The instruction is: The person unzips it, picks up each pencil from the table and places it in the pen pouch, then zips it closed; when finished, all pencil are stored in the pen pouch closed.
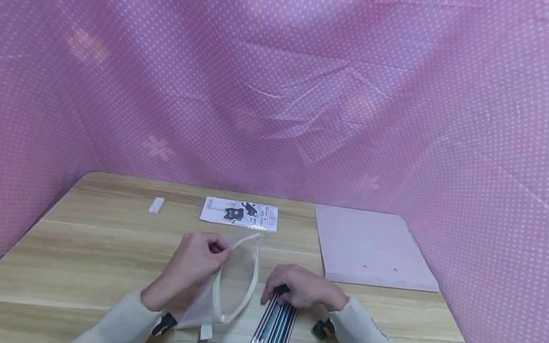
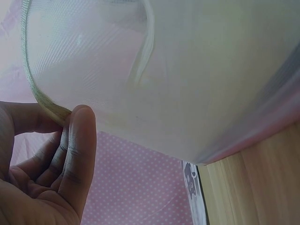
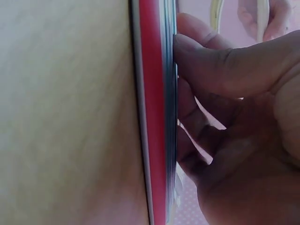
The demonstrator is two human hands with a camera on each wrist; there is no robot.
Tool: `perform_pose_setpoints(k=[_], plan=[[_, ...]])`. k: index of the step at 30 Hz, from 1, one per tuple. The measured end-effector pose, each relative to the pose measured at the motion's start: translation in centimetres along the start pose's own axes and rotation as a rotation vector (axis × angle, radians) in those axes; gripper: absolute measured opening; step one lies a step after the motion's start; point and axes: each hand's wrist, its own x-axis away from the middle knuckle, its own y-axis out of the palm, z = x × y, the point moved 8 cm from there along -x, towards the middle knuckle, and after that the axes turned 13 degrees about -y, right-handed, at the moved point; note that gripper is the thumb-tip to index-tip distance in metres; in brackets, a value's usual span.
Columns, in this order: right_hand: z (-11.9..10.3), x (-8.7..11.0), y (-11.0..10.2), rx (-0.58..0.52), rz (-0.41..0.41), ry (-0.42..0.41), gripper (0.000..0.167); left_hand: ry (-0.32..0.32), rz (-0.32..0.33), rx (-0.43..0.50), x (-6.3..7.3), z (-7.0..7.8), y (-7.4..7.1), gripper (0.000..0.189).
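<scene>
A translucent zippered pouch (image 1: pixel 203 306) with cream zipper edges gapes at its mouth in the head view. My left hand (image 1: pixel 201 255) pinches the pouch's zipper edge between thumb and fingertips, as the left wrist view also shows at the zipper edge (image 2: pixel 35 89). To the right, a bundle of dark, shiny pencils (image 1: pixel 274 328) lies on the table, their ferrule ends towards me. Over the far part of the bundle, my right hand (image 1: pixel 302 286) grips it with bent fingers. In the right wrist view the thumb (image 3: pixel 201 61) meets the upper side of the pencils (image 3: pixel 157 117).
A packaged ruler set (image 1: pixel 240 214) with cat drawings lies behind the pouch. Further left is a small white eraser-like block (image 1: pixel 156 206). At the right back lies a pale pink folder (image 1: pixel 374 247). Pink dotted cloth (image 1: pixel 280 87) hangs around the wooden table (image 1: pixel 81 264).
</scene>
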Motion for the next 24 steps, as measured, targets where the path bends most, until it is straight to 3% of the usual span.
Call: perform_pose_setpoints(k=[14,24], plan=[[-0.55,-0.33,0.15,-0.034,0.009,-0.047,0.032,-0.007,-0.016,0.002,-0.02,-0.2,0.25,0.007],[-0.22,-0.2,0.2,-0.074,0.008,-0.019,0.028,-0.011,-0.012,0.005,-0.06,-0.16,0.17,0.009]])
